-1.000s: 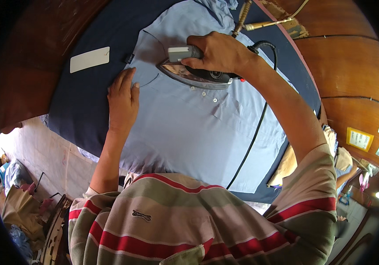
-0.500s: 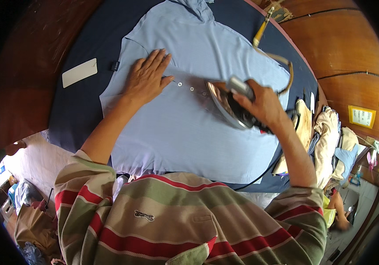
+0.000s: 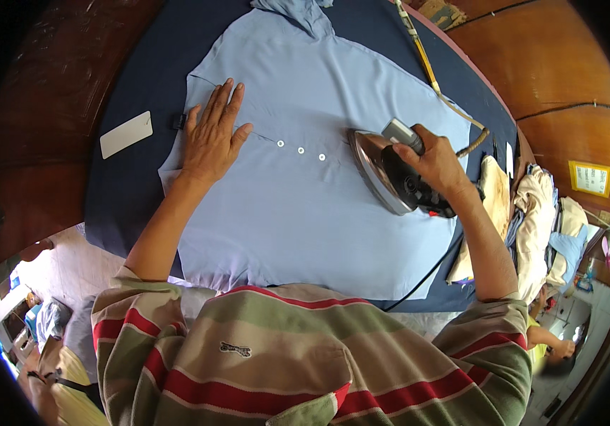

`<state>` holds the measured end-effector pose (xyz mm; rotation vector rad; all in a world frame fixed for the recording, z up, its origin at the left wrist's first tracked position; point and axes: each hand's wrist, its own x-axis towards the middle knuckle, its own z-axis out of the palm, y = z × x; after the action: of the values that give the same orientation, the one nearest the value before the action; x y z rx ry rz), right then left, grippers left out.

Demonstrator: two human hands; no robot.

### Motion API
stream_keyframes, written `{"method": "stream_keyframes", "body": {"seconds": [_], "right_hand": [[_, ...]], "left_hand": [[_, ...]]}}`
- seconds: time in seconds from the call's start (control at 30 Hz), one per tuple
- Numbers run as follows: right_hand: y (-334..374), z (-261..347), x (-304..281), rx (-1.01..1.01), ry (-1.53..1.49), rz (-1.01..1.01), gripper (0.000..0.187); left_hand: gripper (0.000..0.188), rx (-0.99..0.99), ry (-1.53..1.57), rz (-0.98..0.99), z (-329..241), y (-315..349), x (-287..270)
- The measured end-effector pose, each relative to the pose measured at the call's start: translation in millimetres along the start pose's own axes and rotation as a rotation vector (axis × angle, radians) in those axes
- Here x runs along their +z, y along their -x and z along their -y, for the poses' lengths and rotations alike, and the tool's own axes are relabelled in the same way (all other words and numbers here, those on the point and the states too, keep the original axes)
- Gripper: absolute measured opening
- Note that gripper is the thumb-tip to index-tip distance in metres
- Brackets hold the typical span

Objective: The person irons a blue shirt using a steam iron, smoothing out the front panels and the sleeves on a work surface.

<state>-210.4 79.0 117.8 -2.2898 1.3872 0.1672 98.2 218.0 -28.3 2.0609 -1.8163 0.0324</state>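
Note:
A light blue shirt (image 3: 284, 220) lies spread on a dark navy cloth (image 3: 131, 184), with several small white buttons along its middle, three of them plain to see. My left hand (image 3: 213, 138) lies flat on the shirt's left part, fingers stretched out, left of the buttons. My right hand (image 3: 436, 160) is wrapped round the handle of a clothes iron (image 3: 383, 177). The iron's soleplate rests on the shirt, right of the buttons, its pointed tip toward the far left. A small dark label (image 3: 179, 122) shows at the shirt's left edge.
A white card (image 3: 126, 135) lies left of the shirt. The iron's yellowish hose (image 3: 426, 64) runs along the far right edge. Folded garments (image 3: 534, 206) are piled at the right, beside a scorched cream cloth (image 3: 486, 206). Another person's arm (image 3: 550, 341) shows at the lower right.
The iron has slid a little to the right in my right hand, uncovering the third button. My left hand has shifted left on the shirt.

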Motion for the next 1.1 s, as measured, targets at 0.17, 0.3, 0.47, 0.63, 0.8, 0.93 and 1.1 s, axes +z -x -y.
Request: {"method": "stream_keyframes", "body": {"seconds": [0.17, 0.3, 0.47, 0.63, 0.8, 0.93, 1.1], "right_hand": [[-60.0, 15.9, -13.6, -0.356, 0.094, -0.013, 0.044], [-112.3, 51.3, -8.6, -0.479, 0.178, 0.006, 0.048], [-138.4, 102.5, 8.7, -0.694, 0.242, 0.035, 0.045], [-124.7, 132.4, 15.6, -0.85, 0.332, 0.21, 0.044], [-130.9, 145.5, 20.6, -0.928, 0.341, 0.175, 0.046], [-134.6, 146.5, 23.6, -0.956, 0.313, 0.213, 0.048], [-105.7, 108.8, 3.3, -0.959, 0.32, 0.277, 0.051]], "left_hand": [[0.033, 0.044, 0.013, 0.054, 2.6, -19.9, -14.5], [0.018, 0.053, 0.004, 0.038, 4.9, -27.4, -3.2], [0.008, 0.033, 0.095, -0.091, 7.6, -19.4, -1.1], [0.018, -0.075, 0.202, -0.187, 4.2, -6.5, -9.7], [0.024, -0.238, 0.385, -0.261, 11.3, -0.2, -8.9], [0.021, -0.265, 0.391, -0.318, 4.5, -2.3, -7.3], [0.038, -0.117, 0.086, -0.078, -12.4, -4.4, 8.1]]}}
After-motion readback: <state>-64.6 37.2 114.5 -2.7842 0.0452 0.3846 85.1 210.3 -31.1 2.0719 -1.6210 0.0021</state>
